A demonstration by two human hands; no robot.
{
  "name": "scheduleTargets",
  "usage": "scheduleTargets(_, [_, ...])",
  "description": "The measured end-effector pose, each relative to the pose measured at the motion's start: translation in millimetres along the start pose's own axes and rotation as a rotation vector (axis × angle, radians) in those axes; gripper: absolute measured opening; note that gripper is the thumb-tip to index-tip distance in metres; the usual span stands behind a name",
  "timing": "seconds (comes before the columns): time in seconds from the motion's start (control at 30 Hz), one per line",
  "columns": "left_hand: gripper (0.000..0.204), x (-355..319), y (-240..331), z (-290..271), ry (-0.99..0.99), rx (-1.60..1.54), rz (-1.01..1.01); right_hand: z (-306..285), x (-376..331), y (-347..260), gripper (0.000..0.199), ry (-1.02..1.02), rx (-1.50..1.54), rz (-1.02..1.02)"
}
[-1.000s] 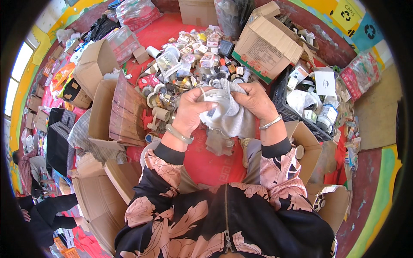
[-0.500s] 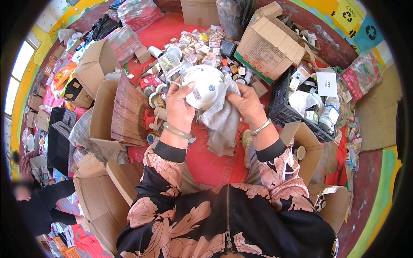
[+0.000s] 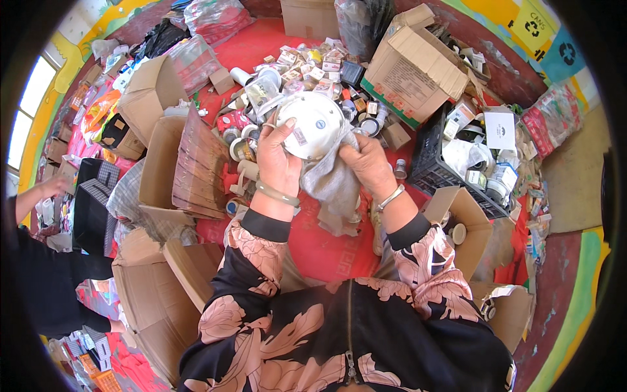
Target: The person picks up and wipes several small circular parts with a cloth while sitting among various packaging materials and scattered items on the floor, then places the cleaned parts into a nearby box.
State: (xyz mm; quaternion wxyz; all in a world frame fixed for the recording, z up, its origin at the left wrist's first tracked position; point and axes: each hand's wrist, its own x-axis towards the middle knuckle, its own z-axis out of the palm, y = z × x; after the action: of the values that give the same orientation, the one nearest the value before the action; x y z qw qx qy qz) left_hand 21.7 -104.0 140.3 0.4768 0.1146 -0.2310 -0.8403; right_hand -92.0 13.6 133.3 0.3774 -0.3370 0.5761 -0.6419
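A round white downlight (image 3: 320, 111) with a blue round sticker and a small printed label is held up in front of me. My left hand (image 3: 278, 150) grips its left edge, the thumb lying on the face and the other fingers hidden behind. A grey cloth (image 3: 333, 181) hangs from my right hand (image 3: 371, 160), which pinches it against the downlight's lower right rim. Part of the rim is covered by the cloth.
A heap of small boxes and lamp parts (image 3: 320, 68) lies beyond my hands on red floor covering. Open cardboard boxes (image 3: 157, 166) stand at left, and a black crate (image 3: 428, 166) full of goods at right. Another person (image 3: 52, 281) is at the far left.
My right hand has moved a little down and left with the cloth along the downlight's rim. The person at left has come further into view, one arm stretched out.
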Motion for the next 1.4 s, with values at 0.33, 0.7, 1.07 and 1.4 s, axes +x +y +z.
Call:
scheduleTargets(0.33, [0.042,8.5,-9.3,-3.0,-0.008,-0.047,0.008,29.8,-7.2,10.0,0.023,0.050,0.354,-0.087])
scheduleTargets(0.7, [0.038,-3.5,-3.5,-5.8,0.010,0.728,-0.029,-40.2,16.4,-16.8,0.016,0.488,0.142,-0.303])
scheduleTargets(1.07, [0.075,-19.3,-7.9,25.9,-0.189,0.026,-0.253,29.2,-22.7,-23.1,0.028,0.091,-1.247,-1.108])
scheduleTargets(1.4, [0.078,-21.4,11.3,31.9,-0.259,-0.260,-0.274,-5.0,-29.2,-82.8,0.027,0.338,0.069,-0.469])
